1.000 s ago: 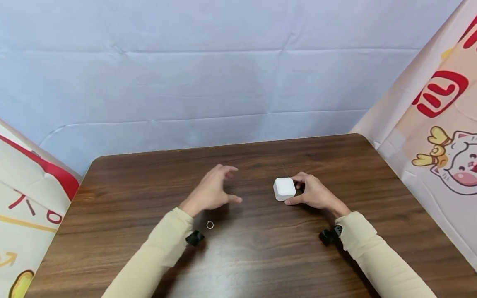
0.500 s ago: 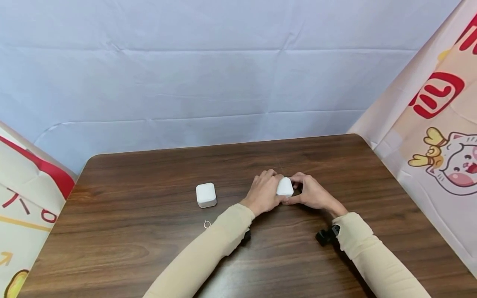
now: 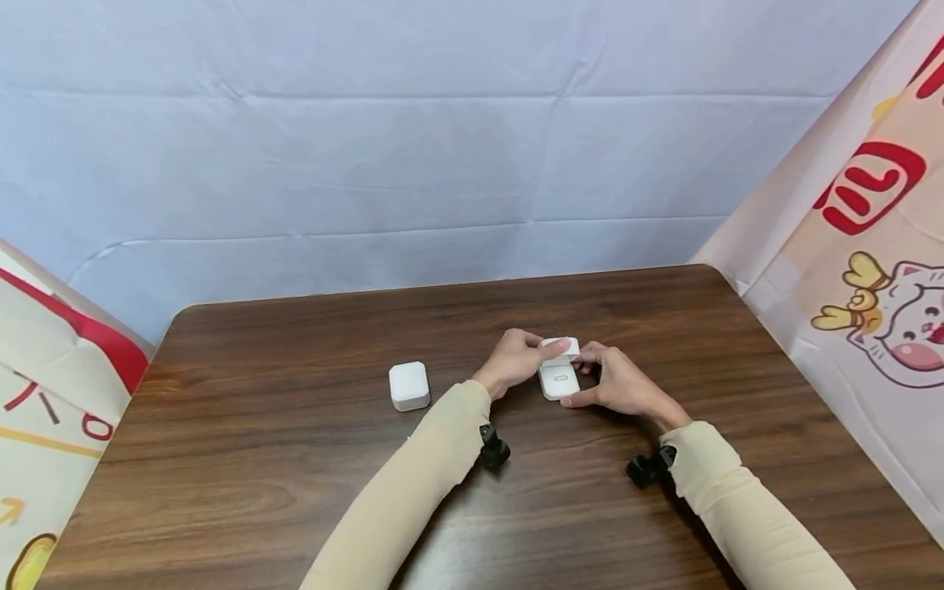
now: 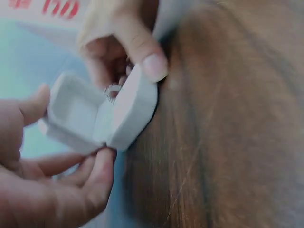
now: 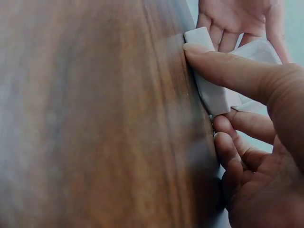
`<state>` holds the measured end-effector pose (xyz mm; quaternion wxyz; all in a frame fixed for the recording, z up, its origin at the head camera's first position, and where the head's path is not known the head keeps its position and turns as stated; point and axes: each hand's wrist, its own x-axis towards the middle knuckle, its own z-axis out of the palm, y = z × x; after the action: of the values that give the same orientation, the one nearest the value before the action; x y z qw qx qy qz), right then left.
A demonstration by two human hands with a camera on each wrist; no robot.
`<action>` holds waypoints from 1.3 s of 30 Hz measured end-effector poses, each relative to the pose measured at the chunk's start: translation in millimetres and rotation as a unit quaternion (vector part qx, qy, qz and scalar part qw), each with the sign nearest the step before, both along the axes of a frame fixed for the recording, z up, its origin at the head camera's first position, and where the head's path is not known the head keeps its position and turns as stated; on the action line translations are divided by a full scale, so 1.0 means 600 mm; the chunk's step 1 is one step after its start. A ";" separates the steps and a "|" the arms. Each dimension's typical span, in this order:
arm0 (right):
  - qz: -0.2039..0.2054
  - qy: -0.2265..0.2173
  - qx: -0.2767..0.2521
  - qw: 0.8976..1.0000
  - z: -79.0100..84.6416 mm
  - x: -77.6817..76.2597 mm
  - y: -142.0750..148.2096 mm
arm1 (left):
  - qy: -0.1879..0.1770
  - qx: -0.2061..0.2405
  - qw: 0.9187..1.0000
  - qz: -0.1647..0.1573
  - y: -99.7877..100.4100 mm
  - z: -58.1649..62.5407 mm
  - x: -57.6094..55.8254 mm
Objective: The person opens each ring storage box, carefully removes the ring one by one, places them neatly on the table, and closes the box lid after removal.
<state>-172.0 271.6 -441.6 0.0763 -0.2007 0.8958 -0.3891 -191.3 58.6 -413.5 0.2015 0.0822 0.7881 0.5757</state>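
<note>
A small white ring box stands on the wooden table with its lid up, and a ring sits upright in its insert. My left hand pinches the raised lid, thumb at its front edge and fingers behind, as the left wrist view shows. From the right, my right hand grips the base between thumb and fingers; in the right wrist view its thumb lies along the base's side. A second white box, closed, stands left of my left hand.
The brown wooden table extends around both hands. A pale cloth backdrop hangs behind its far edge, with printed cloths at the sides. Dark wrist cameras jut out below the cuffs.
My left hand has left the second box, moved right to the ring box and lifted its lid. The loose ring on the table is now covered by my left sleeve. My right hand stays put.
</note>
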 end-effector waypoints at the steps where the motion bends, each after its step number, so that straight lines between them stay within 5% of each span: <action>1: -0.002 -0.002 0.000 1.000 0.000 0.000 0.000 | 0.027 -0.023 0.999 0.006 0.000 0.001 0.004; 4: -0.005 -0.009 -0.003 1.000 0.002 0.000 -0.001 | 0.149 -0.108 0.983 0.024 0.001 0.006 0.020; 7: -0.010 -0.016 -0.006 1.000 0.003 0.000 -0.001 | 0.275 -0.162 0.946 0.050 -0.001 0.011 0.037; 9: -0.012 -0.018 -0.009 1.000 0.003 -0.001 -0.001 | 0.328 -0.180 0.926 0.048 -0.003 0.012 0.047; 11: -0.013 -0.019 -0.011 1.000 0.004 -0.002 -0.001 | 0.349 -0.190 0.917 0.030 -0.003 0.010 0.054; 17: -0.007 -0.002 -0.005 1.000 0.002 -0.003 0.000 | 0.305 -0.235 0.923 -0.021 0.012 -0.005 0.060; 30: -0.005 0.011 0.001 1.000 0.000 -0.001 0.001 | 0.278 -0.257 0.926 0.006 0.032 -0.006 0.058; 39: -0.005 0.008 -0.009 1.000 0.005 0.004 -0.006 | 0.287 -0.237 0.928 0.001 0.022 0.012 0.078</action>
<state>-169.4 267.9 -438.6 0.0651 -0.1997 0.8940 -0.3958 -144.3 71.6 -406.6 -0.0204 0.1935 0.9258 0.3240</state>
